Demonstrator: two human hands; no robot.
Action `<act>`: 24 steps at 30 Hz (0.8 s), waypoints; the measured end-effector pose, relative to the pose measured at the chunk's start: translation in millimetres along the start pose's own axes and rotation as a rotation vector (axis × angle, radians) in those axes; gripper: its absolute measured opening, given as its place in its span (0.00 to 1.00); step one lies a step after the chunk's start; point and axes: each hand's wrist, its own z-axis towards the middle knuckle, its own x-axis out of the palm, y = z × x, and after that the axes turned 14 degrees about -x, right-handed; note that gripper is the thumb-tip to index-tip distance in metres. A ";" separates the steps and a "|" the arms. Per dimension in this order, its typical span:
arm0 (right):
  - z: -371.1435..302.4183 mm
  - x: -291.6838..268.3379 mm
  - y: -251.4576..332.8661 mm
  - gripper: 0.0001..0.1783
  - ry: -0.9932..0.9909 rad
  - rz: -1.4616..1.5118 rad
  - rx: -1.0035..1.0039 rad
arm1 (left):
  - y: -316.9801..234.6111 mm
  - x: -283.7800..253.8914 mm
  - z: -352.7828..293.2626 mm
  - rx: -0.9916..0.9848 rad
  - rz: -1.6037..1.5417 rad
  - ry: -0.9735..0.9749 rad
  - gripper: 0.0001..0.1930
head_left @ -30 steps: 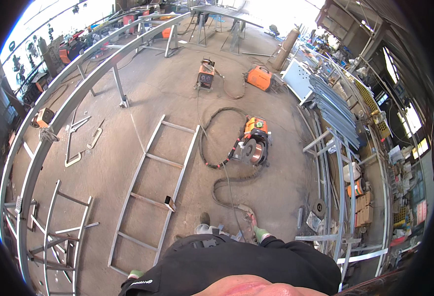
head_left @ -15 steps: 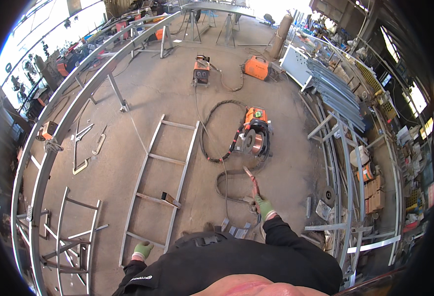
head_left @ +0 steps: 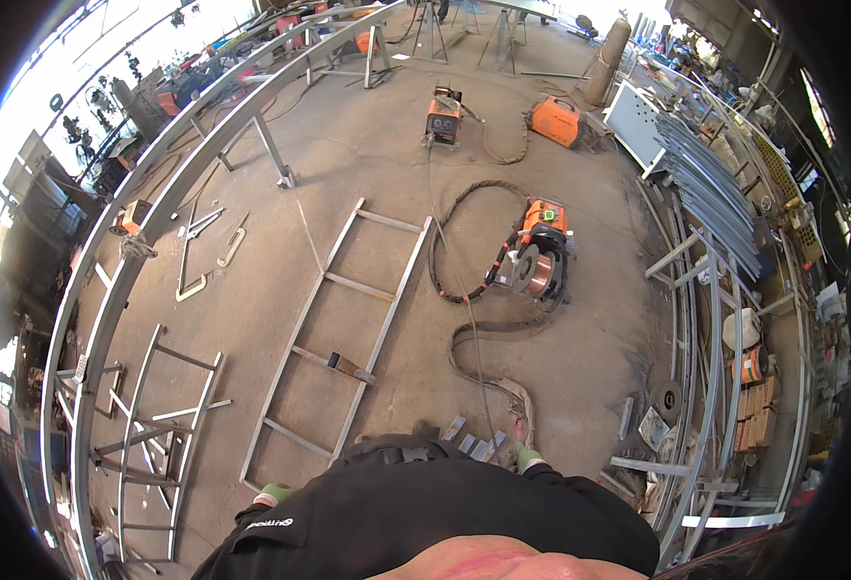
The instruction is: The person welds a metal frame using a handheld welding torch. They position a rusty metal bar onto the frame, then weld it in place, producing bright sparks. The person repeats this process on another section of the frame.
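My right hand, in a green glove, is low in front of my body. It is closed around a welding torch with a reddish front part, mostly hidden by now. The torch's dark cable loops over the floor to an orange wire feeder with a copper-coloured wire spool. My left hand, also green-gloved, hangs beside the near left corner of a ladder-shaped steel frame; my sleeve hides its fingers in part. A dark-ended brown block-like tool lies across a rung.
Short metal pieces lie by my feet. A smaller frame, clamps and a long curved steel beam are to the left. Orange welding machines stand ahead. Steel racks and stacked profiles line the right.
My right hand has drawn back toward my body with the torch, which pointed forward before. My left hand has come closer to my side. The whole view has shifted, with floor things now further right.
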 end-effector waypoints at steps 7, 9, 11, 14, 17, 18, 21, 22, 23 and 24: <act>42.7 -28.8 24.7 0.41 -0.364 0.045 -0.215 | -8.8 0.6 38.1 0.176 0.065 -0.059 0.31; 37.7 -27.4 60.3 0.42 -0.367 0.242 -0.145 | -30.3 -12.6 26.4 0.100 -0.139 -0.078 0.33; 26.3 -16.4 95.7 0.43 -0.359 0.310 -0.176 | -54.9 -25.6 13.2 0.158 -0.222 -0.126 0.33; 12.5 10.9 126.4 0.46 -0.340 0.344 -0.196 | -74.7 -39.1 1.0 0.249 -0.291 -0.162 0.33; 21.1 42.3 120.7 0.48 -0.320 0.335 -0.166 | -58.3 -38.1 6.5 0.256 -0.329 -0.158 0.33; 28.6 52.0 112.5 0.49 -0.311 0.325 -0.143 | -43.5 -33.6 11.8 0.249 -0.334 -0.161 0.33; 57.7 73.0 93.0 0.57 -0.117 0.229 -0.016 | 17.2 -11.1 36.1 0.135 -0.362 -0.094 0.30; 62.5 78.6 88.9 0.59 -0.076 0.175 0.023 | 44.1 0.2 44.6 0.075 -0.370 -0.053 0.28; 63.4 84.3 86.9 0.61 -0.108 0.096 0.104 | 77.4 10.9 50.9 0.168 -0.264 -0.072 0.31; 60.7 89.9 87.7 0.57 -0.075 0.089 0.061 | 102.3 20.1 61.2 0.255 -0.156 -0.088 0.33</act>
